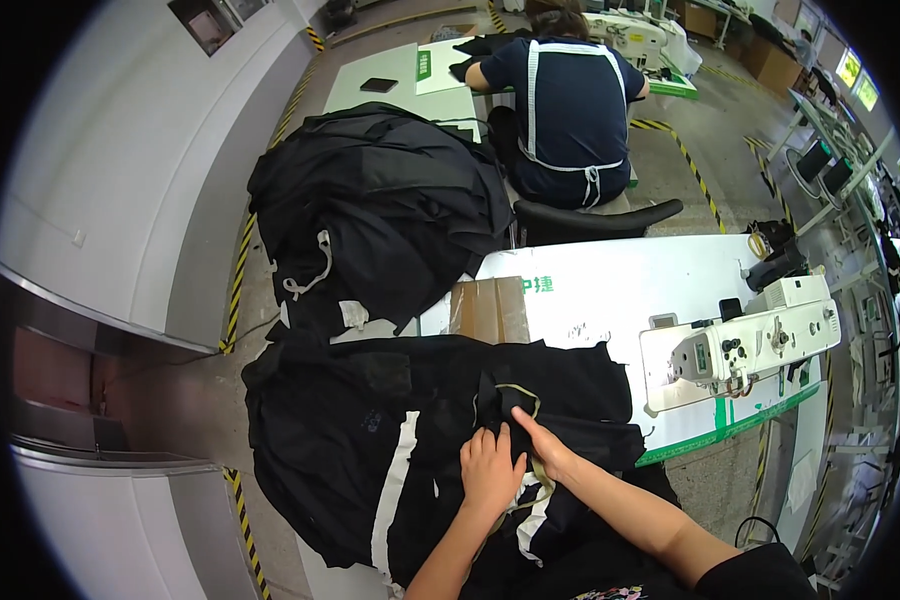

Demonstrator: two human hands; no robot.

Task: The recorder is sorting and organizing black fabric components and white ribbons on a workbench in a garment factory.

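A black fabric piece (pixel 512 398) with a beige tape or cord along its edge lies among dark cloth in front of me. My right hand (pixel 547 447) grips this piece, thumb on top, its other fingers mostly hidden. My left hand (pixel 490 474) rests beside it on the black cloth, fingers stretched out and lying flat. Beneath both hands spreads a large black garment (pixel 320 470). A long white strip (pixel 396 490) runs down it left of my left hand. Another white strip (pixel 534 525) and loose beige tape show just below my hands.
A white sewing machine (pixel 760 340) stands on the white table (pixel 610 280) to the right. Behind the garment lies a brown cardboard piece (pixel 488 310). A big black cloth heap (pixel 380 200) rises at far left. Beyond a dark chair (pixel 600 222), a person (pixel 575 120) sits facing away.
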